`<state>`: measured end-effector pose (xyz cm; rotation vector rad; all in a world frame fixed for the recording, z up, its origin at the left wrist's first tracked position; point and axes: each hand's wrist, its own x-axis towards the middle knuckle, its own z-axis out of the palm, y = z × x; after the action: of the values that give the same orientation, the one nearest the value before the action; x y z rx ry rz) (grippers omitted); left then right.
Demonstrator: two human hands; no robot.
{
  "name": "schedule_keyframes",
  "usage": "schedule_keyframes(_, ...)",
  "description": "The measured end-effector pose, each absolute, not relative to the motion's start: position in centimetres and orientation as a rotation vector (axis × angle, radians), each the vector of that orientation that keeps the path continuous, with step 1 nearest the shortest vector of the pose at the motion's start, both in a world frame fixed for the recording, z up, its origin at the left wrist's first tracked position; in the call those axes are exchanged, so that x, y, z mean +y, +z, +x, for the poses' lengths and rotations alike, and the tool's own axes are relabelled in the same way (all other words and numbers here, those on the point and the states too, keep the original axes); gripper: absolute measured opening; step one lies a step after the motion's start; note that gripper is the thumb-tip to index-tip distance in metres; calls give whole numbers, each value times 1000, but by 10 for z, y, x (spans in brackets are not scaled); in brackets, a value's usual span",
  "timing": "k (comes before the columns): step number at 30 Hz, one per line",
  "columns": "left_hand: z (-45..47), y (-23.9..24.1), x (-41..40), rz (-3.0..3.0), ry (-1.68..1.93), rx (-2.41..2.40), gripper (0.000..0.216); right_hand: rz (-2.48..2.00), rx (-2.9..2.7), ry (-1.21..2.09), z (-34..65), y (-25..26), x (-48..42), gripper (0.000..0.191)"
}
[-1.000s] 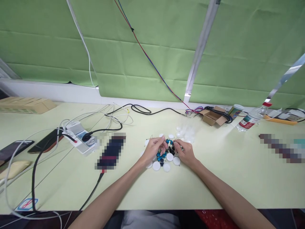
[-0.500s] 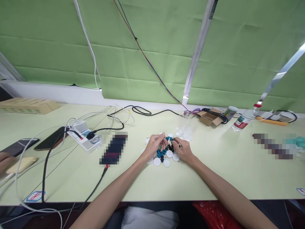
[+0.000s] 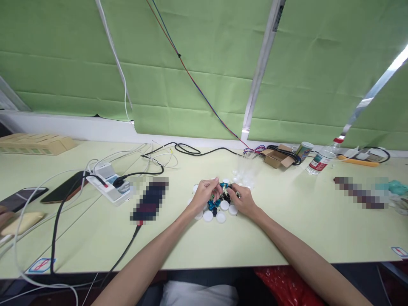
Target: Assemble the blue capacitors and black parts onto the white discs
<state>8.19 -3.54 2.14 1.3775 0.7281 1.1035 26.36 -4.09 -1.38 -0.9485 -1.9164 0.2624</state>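
Observation:
Over the middle of the table, my left hand (image 3: 205, 194) has its fingers curled and its thumb raised, closed on the left end of a small blue part (image 3: 225, 185). My right hand (image 3: 244, 198) pinches the other end of this part, where something dark shows. The part is too small to make out its kind. Beneath and between the hands lies a pile of blue parts (image 3: 214, 204) and black pieces (image 3: 225, 198). White round caps (image 3: 220, 217) are spread around the pile, partly hidden by my left hand.
Behind my right hand are clear plastic pieces (image 3: 244, 175). Farther back stand an open cardboard box (image 3: 276, 159), a can (image 3: 304, 150) and a water bottle (image 3: 323, 158). To the left are a blurred-out phone (image 3: 149, 201), a power strip (image 3: 111, 187) with tangled cables, and another person's hand (image 3: 5, 216).
The view has shifted slightly, so the table things sit a little farther left. My hands stay together over the pile, with only slight finger movement.

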Motion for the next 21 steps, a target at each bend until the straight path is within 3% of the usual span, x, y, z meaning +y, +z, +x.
schedule_keyframes(21, 82, 19, -35, 1354, 1116, 721, 52, -996, -1934, 294, 264, -11, -42, 34)
